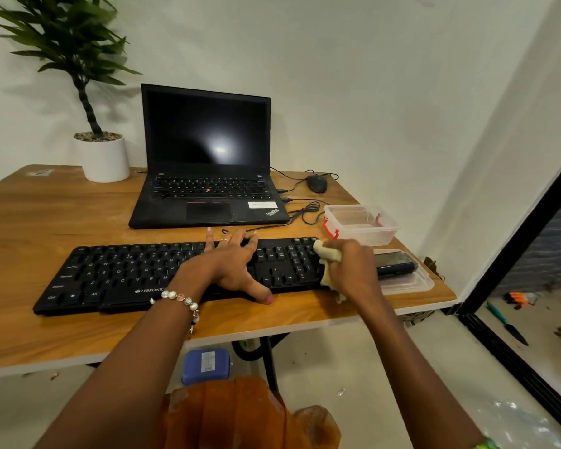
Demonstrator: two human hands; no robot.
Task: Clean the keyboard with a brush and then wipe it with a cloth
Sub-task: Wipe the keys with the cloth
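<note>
A black keyboard (120, 273) lies along the front of the wooden table (46, 215). My left hand (230, 264) rests on its middle-right keys with fingers spread flat and the thumb at the front edge. My right hand (353, 267) grips a pale yellow cloth (326, 254) bunched against the keyboard's right end, over the number pad. A dark object that may be the brush (394, 262) lies on a clear lid just right of my right hand.
An open black laptop (208, 157) stands behind the keyboard, with a mouse (317, 183) and cables to its right. A clear plastic box (360, 223) sits at the right edge. A potted plant (102, 157) stands at the back left.
</note>
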